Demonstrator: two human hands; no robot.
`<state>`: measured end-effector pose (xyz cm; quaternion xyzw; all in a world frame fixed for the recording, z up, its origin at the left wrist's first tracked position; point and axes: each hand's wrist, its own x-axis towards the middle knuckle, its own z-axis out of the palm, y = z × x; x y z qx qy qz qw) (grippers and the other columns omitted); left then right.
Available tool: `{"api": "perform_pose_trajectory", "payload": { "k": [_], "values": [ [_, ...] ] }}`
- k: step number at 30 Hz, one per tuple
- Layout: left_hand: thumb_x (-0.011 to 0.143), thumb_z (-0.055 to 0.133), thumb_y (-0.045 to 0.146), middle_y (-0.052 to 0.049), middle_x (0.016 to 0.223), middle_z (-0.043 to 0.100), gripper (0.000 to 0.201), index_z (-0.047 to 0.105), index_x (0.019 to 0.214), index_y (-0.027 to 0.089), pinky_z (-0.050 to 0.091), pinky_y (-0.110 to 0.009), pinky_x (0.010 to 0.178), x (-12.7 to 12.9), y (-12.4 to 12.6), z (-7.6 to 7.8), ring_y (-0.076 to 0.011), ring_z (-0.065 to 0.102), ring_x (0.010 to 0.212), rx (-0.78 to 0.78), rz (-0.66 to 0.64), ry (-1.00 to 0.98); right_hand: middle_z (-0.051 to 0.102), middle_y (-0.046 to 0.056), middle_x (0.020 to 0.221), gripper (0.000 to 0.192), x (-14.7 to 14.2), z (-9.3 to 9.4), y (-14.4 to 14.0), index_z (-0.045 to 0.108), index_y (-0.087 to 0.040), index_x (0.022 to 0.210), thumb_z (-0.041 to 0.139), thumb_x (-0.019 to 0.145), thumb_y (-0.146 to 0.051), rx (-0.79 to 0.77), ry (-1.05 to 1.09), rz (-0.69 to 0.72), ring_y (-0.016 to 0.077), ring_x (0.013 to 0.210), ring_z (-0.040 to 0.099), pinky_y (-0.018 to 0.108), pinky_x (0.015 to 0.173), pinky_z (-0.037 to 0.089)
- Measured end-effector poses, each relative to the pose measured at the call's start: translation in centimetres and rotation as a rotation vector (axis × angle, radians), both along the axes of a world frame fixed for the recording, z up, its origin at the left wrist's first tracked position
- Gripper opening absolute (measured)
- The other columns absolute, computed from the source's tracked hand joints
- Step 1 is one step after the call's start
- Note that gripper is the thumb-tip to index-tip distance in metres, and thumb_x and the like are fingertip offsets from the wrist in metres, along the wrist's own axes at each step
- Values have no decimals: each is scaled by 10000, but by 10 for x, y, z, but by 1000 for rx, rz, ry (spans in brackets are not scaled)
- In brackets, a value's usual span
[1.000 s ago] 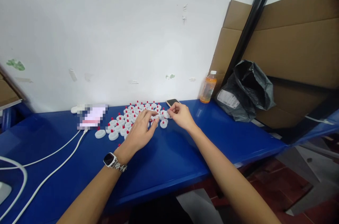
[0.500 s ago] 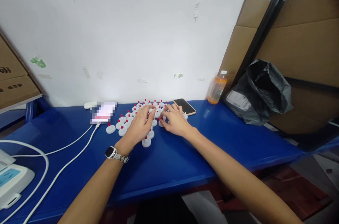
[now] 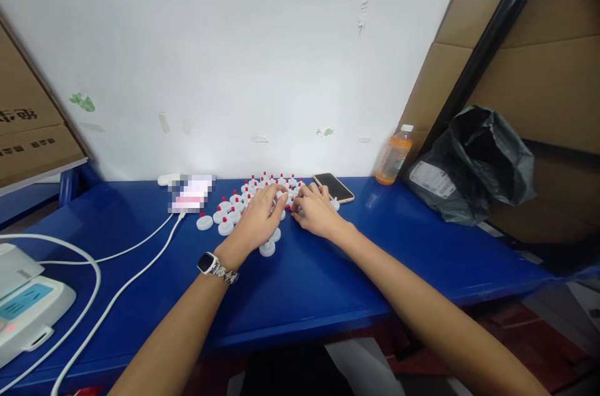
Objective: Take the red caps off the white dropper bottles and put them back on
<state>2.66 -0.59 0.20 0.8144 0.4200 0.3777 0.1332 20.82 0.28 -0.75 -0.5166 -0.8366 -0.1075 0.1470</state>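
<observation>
White round caps with red tips (image 3: 225,228) stand in a loose cluster on the blue table around my hands. My left hand (image 3: 260,215), with a watch (image 3: 206,263) and a chain bracelet on its wrist, is closed with thumb and fingers around a white cap (image 3: 282,195). To its right, my right hand (image 3: 316,208) has its fingers curled down, pinching at a small red tip (image 3: 288,208); its fingertips are partly hidden. A front cap (image 3: 267,249) stands just below my left hand. Another white piece (image 3: 334,203) shows beyond my right hand.
Behind my right hand lies a dark-screened phone (image 3: 335,187). A blurred-out lit phone (image 3: 192,193) with a white cable lies at left, and a power strip (image 3: 35,305) at the near left. An orange drink bottle (image 3: 394,155) and a grey plastic bag (image 3: 469,165) stand right.
The whole view has shifted, so the table's things appear slightly further right. Both hands stay at the cluster in nearly the same pose, my left hand still around the white cap.
</observation>
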Motion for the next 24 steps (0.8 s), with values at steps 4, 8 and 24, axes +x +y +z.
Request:
{"api": "perform_pose_trajectory", "payload": {
  "k": [4,8,24],
  "values": [
    [1027,337,429,-71,1085,628,342,556,1171,209,441,-418,927,0,0,-1,-226,565,964,-7,-11,-8,619,96,1047,193,7,-3,-1,715,-203,923,670,860,-380,2,34,-8,281,1052,480,426,884,287],
    [1025,335,446,-69,1081,632,349,559,1161,216,449,-415,911,0,1,-2,-224,571,951,-21,-6,-2,634,101,1021,146,8,-4,-2,704,-189,893,630,885,-314,16,50,10,280,1052,493,439,902,300],
    [1037,269,471,-48,896,638,388,535,1169,221,498,-396,837,11,-13,5,-207,626,841,-106,-58,-132,620,-25,605,402,-5,4,-11,585,-197,740,814,674,-522,-423,1578,304,97,520,498,243,517,402]
  ]
}}
